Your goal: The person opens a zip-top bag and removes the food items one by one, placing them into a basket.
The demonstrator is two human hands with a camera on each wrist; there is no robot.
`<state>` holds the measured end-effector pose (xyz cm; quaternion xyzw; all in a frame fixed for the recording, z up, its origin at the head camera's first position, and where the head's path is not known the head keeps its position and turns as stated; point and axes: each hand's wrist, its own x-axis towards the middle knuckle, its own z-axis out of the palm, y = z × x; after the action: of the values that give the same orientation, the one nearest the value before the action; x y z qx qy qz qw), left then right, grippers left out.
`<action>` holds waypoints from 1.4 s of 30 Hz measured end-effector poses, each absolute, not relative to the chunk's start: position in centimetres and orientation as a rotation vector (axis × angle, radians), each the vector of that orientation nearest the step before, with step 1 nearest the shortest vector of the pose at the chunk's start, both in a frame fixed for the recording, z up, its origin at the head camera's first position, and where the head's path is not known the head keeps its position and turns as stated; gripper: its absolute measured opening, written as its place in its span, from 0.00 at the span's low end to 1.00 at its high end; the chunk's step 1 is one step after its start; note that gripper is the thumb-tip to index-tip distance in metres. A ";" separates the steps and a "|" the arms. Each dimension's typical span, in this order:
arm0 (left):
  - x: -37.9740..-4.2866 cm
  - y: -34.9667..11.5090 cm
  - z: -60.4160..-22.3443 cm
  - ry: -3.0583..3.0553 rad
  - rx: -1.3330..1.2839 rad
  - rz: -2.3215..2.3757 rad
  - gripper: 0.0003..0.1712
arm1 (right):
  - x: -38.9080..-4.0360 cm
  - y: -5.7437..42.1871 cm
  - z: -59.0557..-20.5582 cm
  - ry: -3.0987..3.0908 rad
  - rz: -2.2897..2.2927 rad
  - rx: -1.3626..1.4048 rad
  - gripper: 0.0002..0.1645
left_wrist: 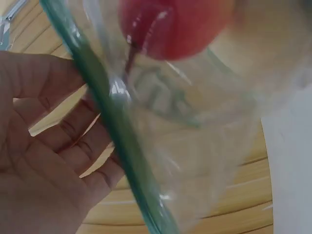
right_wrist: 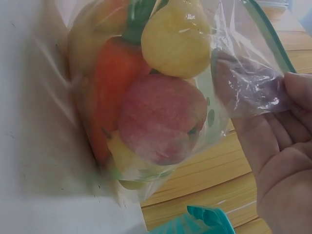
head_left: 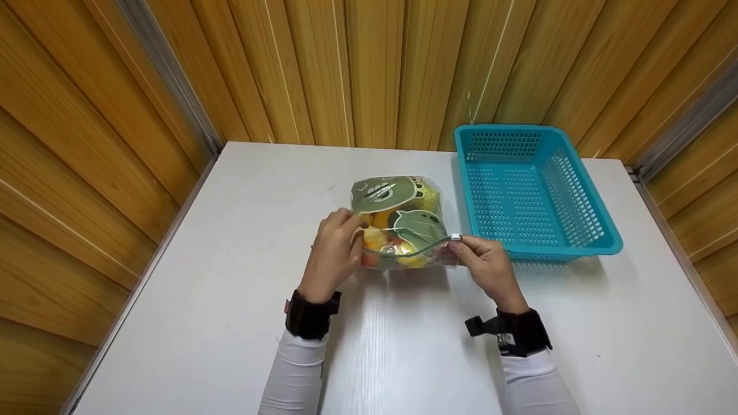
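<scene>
A clear zip bag [head_left: 398, 225] with green printed shapes lies on the table, its green-edged mouth facing the person. My left hand [head_left: 334, 248] is at the left end of the mouth, thumb and fingertips at the green seal [left_wrist: 109, 117]. At the other end my right hand [head_left: 490, 265] pinches the seal beside a small white slider [head_left: 455, 237]. Through the plastic in the right wrist view show an orange carrot shape [right_wrist: 114, 68], a yellow rounded fruit [right_wrist: 175, 39] and a pinkish-red fruit [right_wrist: 161, 119]. A red stemmed fruit [left_wrist: 175, 27] appears in the left wrist view.
A teal perforated basket [head_left: 605, 239] stands on the white table [head_left: 242, 242], close to the bag's right side. Wood-patterned walls [head_left: 369, 75] border the table behind and at both sides. Black straps [head_left: 314, 314] wrap both wrists.
</scene>
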<state>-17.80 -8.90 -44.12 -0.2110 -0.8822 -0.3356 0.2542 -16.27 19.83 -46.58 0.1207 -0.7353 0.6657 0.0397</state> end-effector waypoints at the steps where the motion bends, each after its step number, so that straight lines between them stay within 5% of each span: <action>1: -17.7 -8.4 -44.1 -2.378 -0.608 -0.920 0.06 | -16.3 19.7 -46.6 -2.261 2.036 0.353 0.13; 11: -15.9 -4.2 -44.3 -2.329 -0.922 -0.884 0.10 | -16.1 19.3 -46.6 -2.295 2.009 0.263 0.13; 42: -16.0 -0.2 -45.7 -2.224 -0.957 -0.957 0.13 | -16.1 19.8 -47.2 -2.318 1.695 0.680 0.12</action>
<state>-15.96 -0.25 -45.70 -0.3543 -0.8236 -0.3544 0.2656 -16.07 19.75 -47.17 0.2294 -0.7820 0.5717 0.0952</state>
